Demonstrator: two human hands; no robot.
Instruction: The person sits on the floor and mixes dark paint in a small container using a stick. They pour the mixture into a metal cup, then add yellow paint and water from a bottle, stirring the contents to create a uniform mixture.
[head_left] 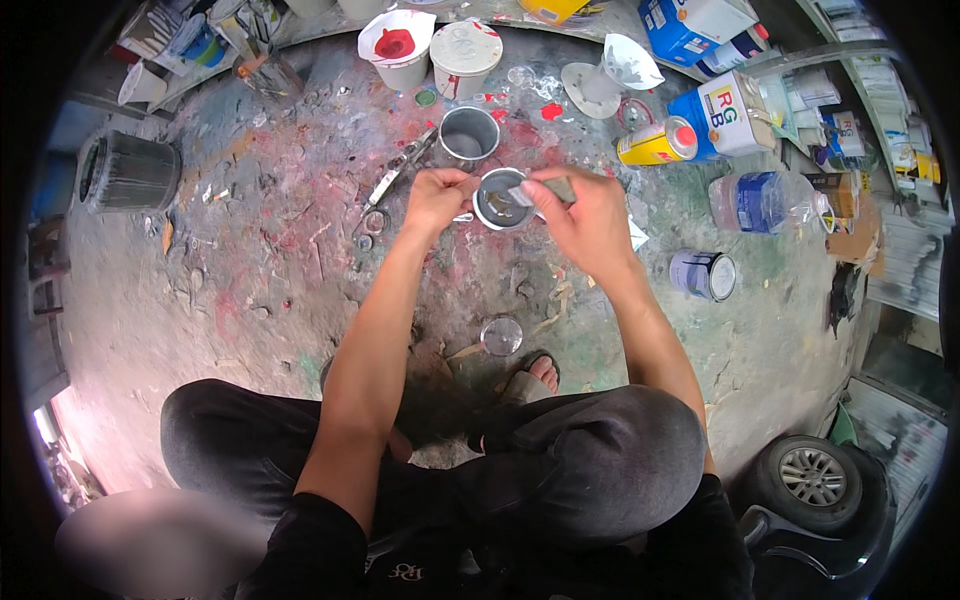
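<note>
A small white-rimmed cup (503, 222) with grey material inside sits in front of me, between my hands. The fingertips of my left hand (440, 202) are closed on its left rim. My right hand (588, 222) grips a small flat tool (560, 189) with a greenish-grey end, its pale end reaching over the cup's opening. Whether it is a brush or a scraper I cannot tell. Just beyond the cup stands a larger grey-lined tin (469, 136). To the left of that tin, a long, narrow paint-stained tool (397, 172) lies on the floor.
Farther off are a pot with red paint (394, 62) and a lidded bucket (467, 60). On the right lie a yellow can (650, 144), a clear plastic bottle (765, 202) and a paint tin (702, 275). A clear round lid (501, 336) rests near my foot; a dark bucket (130, 172) lies left.
</note>
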